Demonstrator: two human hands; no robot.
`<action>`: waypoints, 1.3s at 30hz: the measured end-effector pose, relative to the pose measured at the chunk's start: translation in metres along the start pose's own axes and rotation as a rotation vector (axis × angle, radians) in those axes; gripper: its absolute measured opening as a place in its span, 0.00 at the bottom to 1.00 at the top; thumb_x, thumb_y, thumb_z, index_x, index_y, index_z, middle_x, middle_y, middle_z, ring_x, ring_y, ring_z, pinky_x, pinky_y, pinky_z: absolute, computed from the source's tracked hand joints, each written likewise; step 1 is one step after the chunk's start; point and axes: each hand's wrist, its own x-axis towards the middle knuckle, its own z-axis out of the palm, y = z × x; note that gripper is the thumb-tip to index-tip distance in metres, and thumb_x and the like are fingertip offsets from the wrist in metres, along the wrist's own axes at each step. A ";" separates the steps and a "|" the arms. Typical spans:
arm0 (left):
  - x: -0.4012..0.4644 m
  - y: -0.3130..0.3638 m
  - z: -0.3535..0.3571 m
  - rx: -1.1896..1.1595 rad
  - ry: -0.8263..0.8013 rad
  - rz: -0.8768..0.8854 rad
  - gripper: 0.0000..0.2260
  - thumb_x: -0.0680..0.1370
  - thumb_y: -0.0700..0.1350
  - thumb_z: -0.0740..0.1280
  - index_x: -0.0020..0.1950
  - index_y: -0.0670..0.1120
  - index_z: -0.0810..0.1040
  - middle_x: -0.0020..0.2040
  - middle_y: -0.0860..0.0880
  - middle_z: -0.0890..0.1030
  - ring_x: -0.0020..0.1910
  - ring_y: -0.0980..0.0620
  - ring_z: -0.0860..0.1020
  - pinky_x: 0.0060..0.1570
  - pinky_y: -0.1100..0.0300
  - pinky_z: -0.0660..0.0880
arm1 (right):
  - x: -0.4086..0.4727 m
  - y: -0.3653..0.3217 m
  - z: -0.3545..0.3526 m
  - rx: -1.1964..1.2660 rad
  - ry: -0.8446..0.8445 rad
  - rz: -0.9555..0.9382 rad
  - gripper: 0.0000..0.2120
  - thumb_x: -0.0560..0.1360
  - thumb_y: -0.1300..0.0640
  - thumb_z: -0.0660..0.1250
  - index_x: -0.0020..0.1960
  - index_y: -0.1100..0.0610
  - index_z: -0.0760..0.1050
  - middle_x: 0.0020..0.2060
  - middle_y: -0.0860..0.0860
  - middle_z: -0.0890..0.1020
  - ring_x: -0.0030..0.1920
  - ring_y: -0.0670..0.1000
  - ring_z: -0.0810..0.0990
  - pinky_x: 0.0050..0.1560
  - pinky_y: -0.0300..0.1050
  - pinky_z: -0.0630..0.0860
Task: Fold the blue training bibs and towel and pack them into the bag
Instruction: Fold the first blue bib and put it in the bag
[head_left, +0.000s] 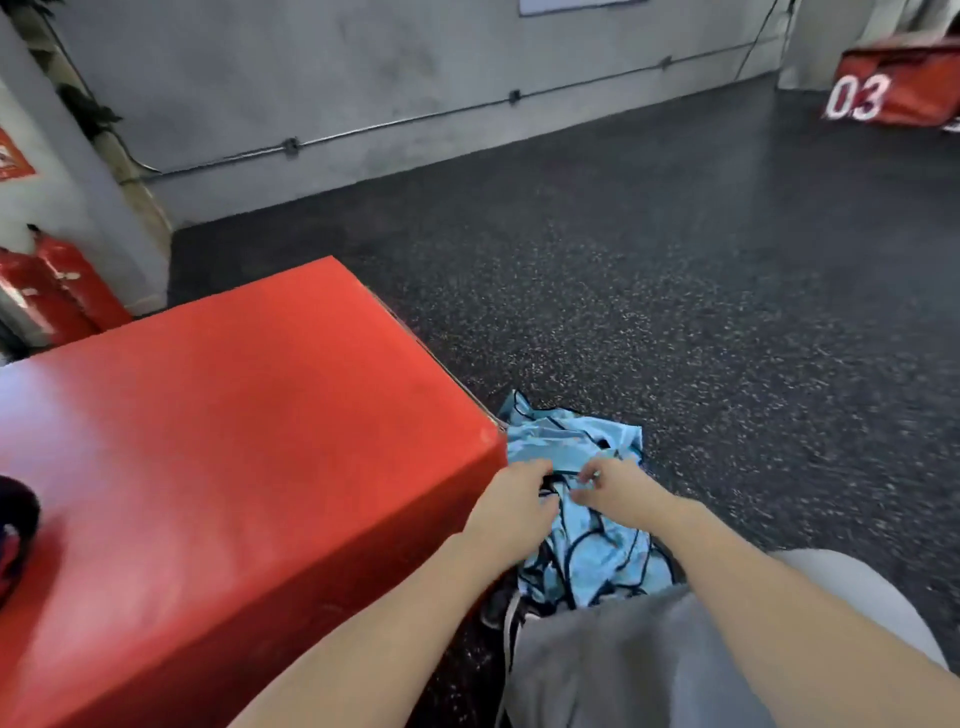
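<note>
Light-blue bibs (597, 545) with dark trim; red box (234, 415); speckled floor (675, 312)

Dark object (15, 530) cut by left edge; fingertips hidden in bibs (587, 551).

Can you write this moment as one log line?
bibs: heaped on floor | left hand: gripping bibs | right hand: pinching bibs | folded: none

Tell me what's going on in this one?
A person crouches over a heap of blue bibs on the floor beside a red box. The left hand and right hand both pinch fabric at the top of the heap. Nothing looks folded yet, and no bag can be clearly made out.
</note>
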 end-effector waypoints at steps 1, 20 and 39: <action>0.007 -0.001 0.015 -0.008 -0.028 -0.016 0.17 0.79 0.44 0.66 0.68 0.44 0.76 0.58 0.43 0.81 0.58 0.43 0.78 0.61 0.50 0.73 | 0.007 0.007 0.001 -0.003 -0.023 -0.003 0.20 0.79 0.43 0.68 0.63 0.56 0.75 0.41 0.49 0.77 0.42 0.50 0.76 0.36 0.42 0.70; 0.069 -0.064 0.182 -0.157 -0.297 -0.527 0.14 0.76 0.50 0.71 0.62 0.50 0.79 0.53 0.44 0.84 0.54 0.44 0.81 0.56 0.52 0.78 | 0.107 0.129 0.068 -0.059 -0.332 0.077 0.12 0.74 0.60 0.68 0.56 0.50 0.82 0.51 0.52 0.82 0.47 0.52 0.81 0.48 0.48 0.81; 0.172 -0.052 0.172 -0.156 0.019 -0.472 0.09 0.79 0.52 0.65 0.59 0.53 0.75 0.51 0.50 0.81 0.49 0.46 0.80 0.47 0.50 0.78 | 0.203 0.126 0.030 0.127 0.147 0.159 0.09 0.80 0.50 0.64 0.56 0.52 0.79 0.45 0.48 0.83 0.42 0.53 0.81 0.44 0.49 0.79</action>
